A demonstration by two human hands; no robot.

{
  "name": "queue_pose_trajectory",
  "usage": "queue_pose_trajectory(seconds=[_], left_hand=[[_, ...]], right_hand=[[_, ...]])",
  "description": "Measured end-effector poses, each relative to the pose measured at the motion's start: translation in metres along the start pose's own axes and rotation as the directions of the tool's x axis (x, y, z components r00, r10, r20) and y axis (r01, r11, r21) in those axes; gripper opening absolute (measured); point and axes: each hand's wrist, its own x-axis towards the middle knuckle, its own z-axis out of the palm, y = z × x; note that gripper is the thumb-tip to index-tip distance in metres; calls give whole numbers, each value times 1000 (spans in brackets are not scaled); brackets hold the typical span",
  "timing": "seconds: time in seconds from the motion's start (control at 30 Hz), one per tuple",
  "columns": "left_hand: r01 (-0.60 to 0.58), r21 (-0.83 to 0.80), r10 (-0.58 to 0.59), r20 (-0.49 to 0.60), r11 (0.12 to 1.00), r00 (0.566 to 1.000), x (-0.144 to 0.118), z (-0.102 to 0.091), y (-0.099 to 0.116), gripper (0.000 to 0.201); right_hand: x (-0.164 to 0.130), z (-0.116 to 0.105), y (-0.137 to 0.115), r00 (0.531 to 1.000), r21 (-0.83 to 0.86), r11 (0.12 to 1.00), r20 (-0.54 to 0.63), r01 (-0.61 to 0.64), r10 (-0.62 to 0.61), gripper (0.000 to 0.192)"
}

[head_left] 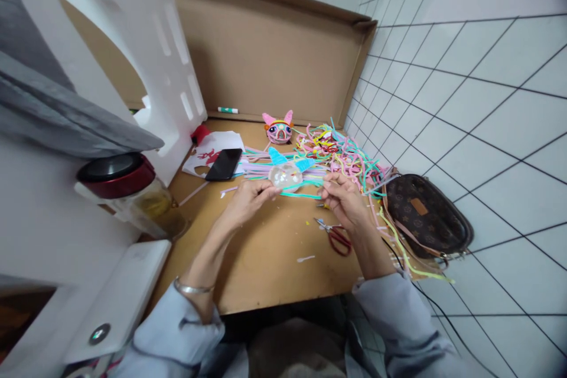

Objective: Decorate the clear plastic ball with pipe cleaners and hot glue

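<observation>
A clear round plastic shell with two blue fuzzy ears is in front of me. My left hand is closed, thumb and fingers pinching the shell's lower left edge. From there a teal pipe cleaner stretches right to my right hand, whose fingertips are pinched on it. Behind the shell lie bundled straight pipe cleaners in pastel colours. Farther back sits a pink-eared animal head with big eyes. Red-handled scissors rest on the table beneath my right hand.
Tangled pipe cleaners are heaped at the back right. A brown handbag stands by the tiled wall. On the left are a black phone on paper, a lidded glass jar and a white foam panel. Cardboard closes off the back.
</observation>
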Motion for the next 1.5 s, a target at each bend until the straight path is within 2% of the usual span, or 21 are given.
queue_pose_trajectory(seconds=[0.13,0.23,0.27,0.33,0.37,0.4,0.47,0.53,0.57,0.6,0.63,0.67,0.73,0.8,0.9,1.0,1.1,1.23,1.33,1.43,1.5], left_hand=[[17,-81,-24,-82,997,996,-1,-1,0,45],[8,-159,-40,-199,987,979,0,1,-2,45],[11,-174,-51,-226,985,973,1,2,-3,46],[23,-159,-58,-222,987,973,1,4,-3,46],[25,-128,-49,-187,991,981,1,6,-3,46],[19,-87,-31,-135,996,990,1,8,-3,46],[-28,0,28,-28,1000,999,-1,13,0,47],[-97,51,95,37,994,995,-2,19,3,49],[-126,63,123,50,990,991,-3,21,4,49],[-146,68,143,55,987,988,-4,24,5,49],[-157,68,153,61,985,986,-5,26,7,48],[-159,64,154,68,985,986,-6,27,8,47],[-142,41,138,84,989,987,-7,28,9,47],[-112,5,111,92,994,990,-8,27,11,48],[-80,-42,83,95,996,992,-7,25,13,50],[-71,-36,73,60,997,995,-7,26,13,50],[-73,-55,76,44,996,996,-7,28,14,50],[-35,-171,48,75,985,996,-6,26,16,53],[9,-244,-21,-47,970,999,-4,20,15,56],[25,-371,-106,-199,928,974,-3,14,10,57],[37,-483,-139,-177,875,974,-3,14,8,54]], right_hand=[[0,0,4,1000,41,999,14,-9,8,16],[-4,2,8,999,12,1000,49,14,-14,11],[-5,3,9,998,-41,999,59,25,-23,14],[-7,2,9,997,-261,964,61,57,-43,27],[-9,2,9,996,-417,904,55,92,-76,33],[-10,1,7,989,-580,802,52,143,-138,38],[-16,3,4,944,-835,491,98,250,-315,41],[-24,10,3,880,-935,177,209,308,-427,40],[-29,15,4,870,-943,80,263,324,-417,40],[-33,20,7,873,-938,33,309,346,-378,39],[-37,25,11,885,-925,28,353,379,-303,37],[-39,30,16,898,-916,70,368,394,-240,35],[-43,35,26,934,-913,210,321,349,-158,32],[-44,36,33,953,-891,343,264,299,-145,33],[-44,34,36,959,-802,526,229,284,-168,31],[-44,33,33,970,-692,684,219,233,-109,27],[-42,34,31,981,-642,748,184,165,-58,26],[-43,38,30,993,-507,861,114,49,11,26],[-48,40,28,993,-346,936,75,-60,91,27],[-52,38,28,985,-205,968,67,-141,158,30],[-52,36,30,977,-115,976,86,-184,195,32]])
